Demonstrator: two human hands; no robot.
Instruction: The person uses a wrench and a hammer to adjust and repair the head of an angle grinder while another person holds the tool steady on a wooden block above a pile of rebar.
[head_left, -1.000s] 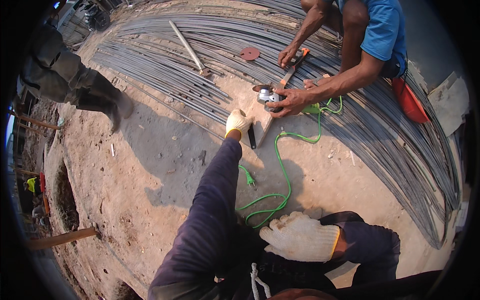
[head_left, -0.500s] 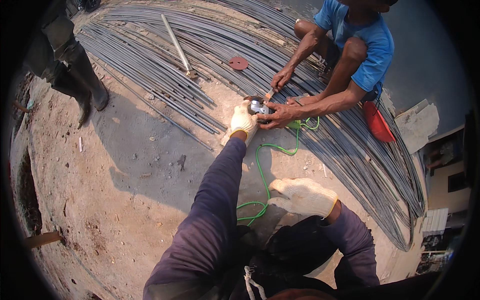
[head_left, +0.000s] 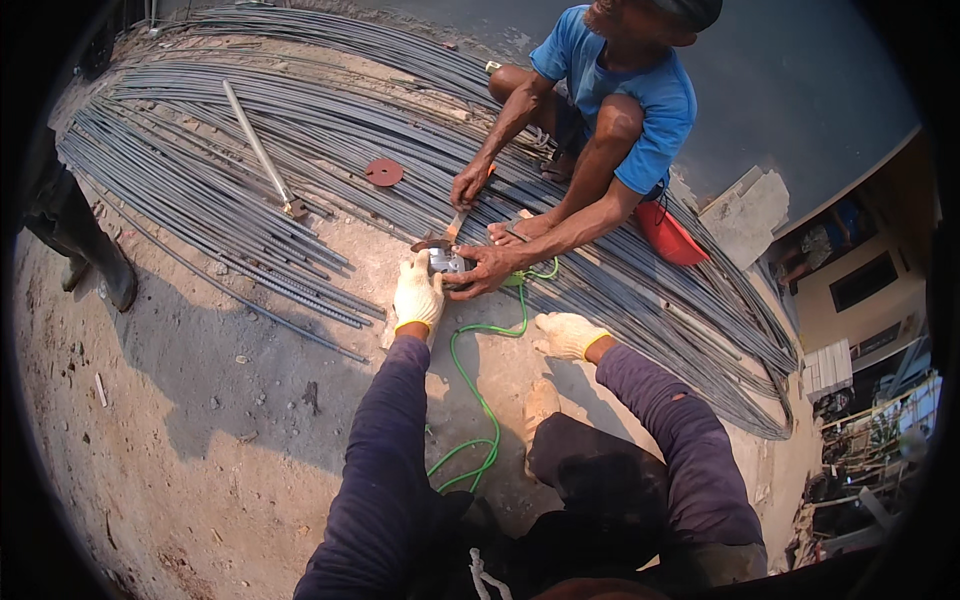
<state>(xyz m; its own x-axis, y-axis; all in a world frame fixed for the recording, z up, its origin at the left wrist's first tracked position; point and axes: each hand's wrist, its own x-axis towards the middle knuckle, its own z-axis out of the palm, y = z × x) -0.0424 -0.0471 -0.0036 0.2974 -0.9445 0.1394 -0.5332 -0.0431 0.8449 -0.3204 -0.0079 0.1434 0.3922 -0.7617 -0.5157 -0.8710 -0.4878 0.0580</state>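
My left hand (head_left: 418, 293), in a cream knit glove, grips a silver-and-black angle grinder (head_left: 447, 261) low over the ground; its dark disc (head_left: 430, 244) shows above my fingers. A co-worker's hand (head_left: 481, 270) clasps the grinder from the right. The co-worker's other hand (head_left: 468, 186) holds a flat tool (head_left: 457, 224) with orange on it against the disc side. Gloved as well, my right hand (head_left: 568, 335) hovers by the rebar, fingers loosely bent and nothing seen in them. A green cord (head_left: 470, 378) loops from the grinder toward my legs.
Long rebar (head_left: 330, 110) spreads across the ground ahead and right. On it lie a reddish cutting disc (head_left: 384, 172) and a metal bar (head_left: 255, 140). The co-worker in blue (head_left: 640, 100) squats opposite, beside a red hard hat (head_left: 670, 235). Someone's dark boots (head_left: 108, 265) stand left.
My right hand has moved forward from near my lap toward the grinder and rebar. My left hand keeps its hold on the grinder. The whole view has shifted, moving things leftward.
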